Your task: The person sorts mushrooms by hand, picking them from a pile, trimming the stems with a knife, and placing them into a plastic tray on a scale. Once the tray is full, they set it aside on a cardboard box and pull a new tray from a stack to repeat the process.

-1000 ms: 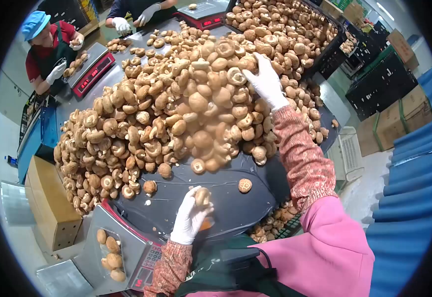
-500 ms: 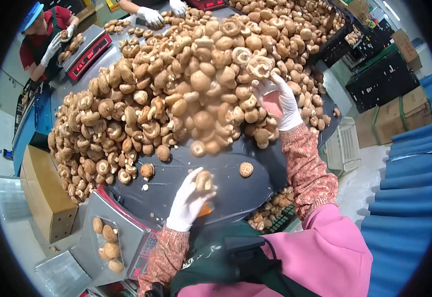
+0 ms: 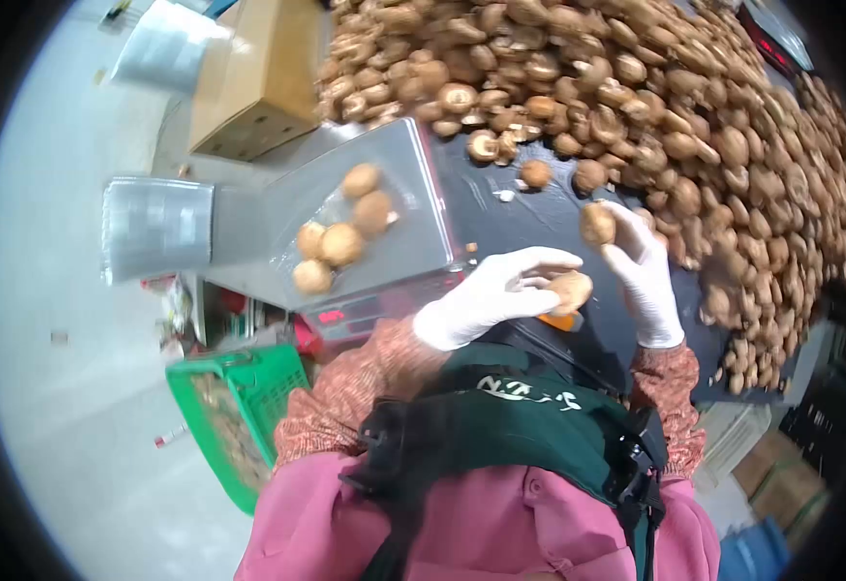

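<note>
Both of my hands wear white gloves and are close together over the dark table (image 3: 609, 324). My left hand (image 3: 495, 295) holds a shiitake mushroom (image 3: 572, 290) between thumb and fingers. Just beyond it, my right hand (image 3: 646, 269) pinches another shiitake mushroom (image 3: 597, 224) by its edge. An orange object (image 3: 560, 321) shows partly beneath the left mushroom. Left of my hands, a clear tray (image 3: 334, 205) with several mushrooms rests on a digital scale (image 3: 399, 160). A large pile of shiitake mushrooms (image 3: 675, 116) covers the far and right side of the table.
A cardboard box (image 3: 292, 73) stands beyond the scale. Stacked clear trays (image 3: 158, 230) are at the left. On the floor below is a green crate (image 3: 208, 441) with contents. Another scale (image 3: 776, 41) stands at the far right.
The view has swung left toward the scale. My right hand has come back from the pile and now holds a mushroom near my left hand, which still holds one.
</note>
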### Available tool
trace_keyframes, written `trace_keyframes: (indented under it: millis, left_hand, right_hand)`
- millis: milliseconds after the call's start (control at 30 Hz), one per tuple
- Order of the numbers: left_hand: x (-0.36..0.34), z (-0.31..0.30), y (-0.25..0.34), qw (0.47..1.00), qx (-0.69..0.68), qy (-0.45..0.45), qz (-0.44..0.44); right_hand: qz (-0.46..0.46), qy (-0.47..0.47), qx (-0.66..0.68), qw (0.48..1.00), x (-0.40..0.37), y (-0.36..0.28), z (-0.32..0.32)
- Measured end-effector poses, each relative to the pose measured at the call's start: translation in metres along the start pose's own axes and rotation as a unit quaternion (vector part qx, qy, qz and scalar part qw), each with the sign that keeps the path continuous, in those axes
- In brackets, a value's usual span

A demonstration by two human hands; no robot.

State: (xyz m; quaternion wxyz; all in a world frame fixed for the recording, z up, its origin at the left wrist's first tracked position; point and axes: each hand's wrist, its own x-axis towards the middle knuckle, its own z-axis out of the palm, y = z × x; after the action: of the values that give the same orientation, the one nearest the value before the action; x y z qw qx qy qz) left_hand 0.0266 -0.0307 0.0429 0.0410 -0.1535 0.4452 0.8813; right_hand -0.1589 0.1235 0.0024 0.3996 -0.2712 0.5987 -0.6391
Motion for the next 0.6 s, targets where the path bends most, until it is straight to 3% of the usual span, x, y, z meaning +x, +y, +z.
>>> trace_keyframes:
  millis: [33, 100, 133, 200, 233, 267, 300, 367, 500, 567, 600]
  left_hand:
    - [-0.024, -0.008, 0.01, 0.999, 0.001, 0.032, 0.015]
    - [-0.067, -0.021, 0.03, 0.982, 0.102, 0.151, 0.06]
    - [-0.085, -0.029, 0.027, 0.967, 0.088, 0.215, 0.108]
    - [-0.119, -0.056, 0.021, 0.877, 0.227, 0.381, 0.184]
    - [-0.13, -0.07, 0.023, 0.833, 0.253, 0.434, 0.233]
    - [-0.138, -0.076, 0.025, 0.817, 0.16, 0.478, 0.28]
    - [-0.154, -0.083, 0.031, 0.764, 0.247, 0.531, 0.27]
    - [-0.171, -0.105, 0.026, 0.749, 0.147, 0.556, 0.328]
    - [-0.186, -0.138, 0.013, 0.656, 0.339, 0.626, 0.251]
    - [-0.18, -0.158, 0.007, 0.624, 0.385, 0.627, 0.262]
    - [-0.176, -0.168, 0.002, 0.617, 0.399, 0.629, 0.256]
  right_hand:
    - [0.033, -0.003, -0.01, 0.999, 0.008, -0.003, 0.027]
    - [0.005, -0.068, -0.139, 0.988, 0.023, -0.018, 0.071]
    - [-0.022, -0.085, -0.139, 0.986, 0.03, -0.019, 0.092]
    - [-0.093, -0.118, -0.201, 0.968, 0.045, -0.021, 0.126]
    - [-0.133, -0.12, -0.228, 0.957, 0.052, -0.016, 0.143]
    - [-0.163, -0.128, -0.232, 0.95, 0.061, -0.015, 0.161]
    - [-0.193, -0.134, -0.234, 0.943, 0.071, -0.014, 0.18]
    - [-0.275, -0.158, -0.32, 0.893, 0.09, -0.023, 0.218]
    - [-0.386, -0.194, -0.459, 0.776, 0.122, -0.007, 0.261]
    - [-0.413, -0.212, -0.511, 0.723, 0.13, 0.006, 0.266]
    - [-0.419, -0.208, -0.489, 0.736, 0.131, 0.008, 0.269]
